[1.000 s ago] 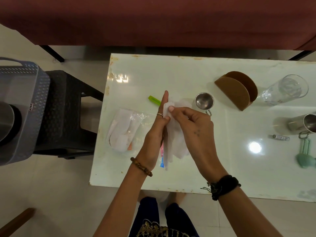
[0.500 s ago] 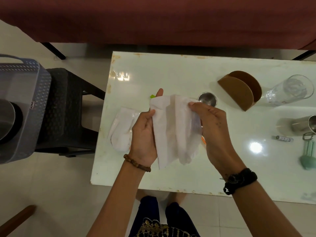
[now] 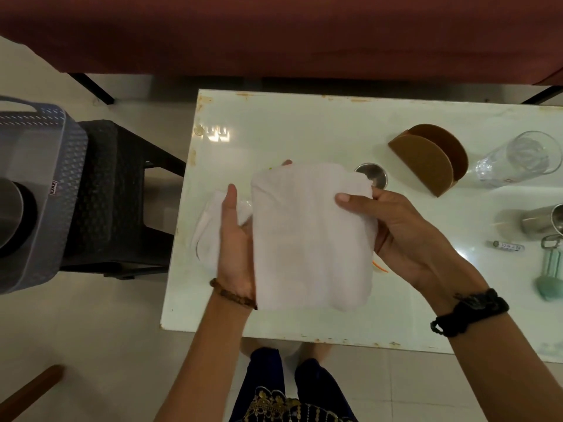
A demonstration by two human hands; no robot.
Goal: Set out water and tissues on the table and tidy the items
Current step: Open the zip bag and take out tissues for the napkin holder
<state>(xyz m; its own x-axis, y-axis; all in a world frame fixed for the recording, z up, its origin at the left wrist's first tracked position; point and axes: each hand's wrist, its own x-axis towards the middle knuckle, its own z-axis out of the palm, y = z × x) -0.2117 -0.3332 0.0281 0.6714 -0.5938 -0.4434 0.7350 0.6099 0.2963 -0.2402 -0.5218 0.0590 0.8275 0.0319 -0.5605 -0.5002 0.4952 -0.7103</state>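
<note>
A white tissue [image 3: 310,236] is spread out above the white table [image 3: 304,129], held at both sides. My left hand [image 3: 233,248] grips its left edge and my right hand [image 3: 393,233] pinches its upper right corner with thumb on top. A clear plastic pack of tissues [image 3: 207,229] lies on the table behind my left hand, partly hidden. A brown wooden napkin holder [image 3: 426,159] stands empty at the back right. A clear drinking glass [image 3: 515,159] lies on its side beside it.
A small steel cup [image 3: 373,175] stands just behind the tissue. At the right edge lie a steel mug [image 3: 542,222], a small white tube [image 3: 507,246] and a pale green tool [image 3: 551,275]. A grey basket [image 3: 33,190] rests on a black stool [image 3: 122,193] to the left.
The folded tissue has been opened out wide between my hands, which moved apart. It now hides the coloured items that lay under it.
</note>
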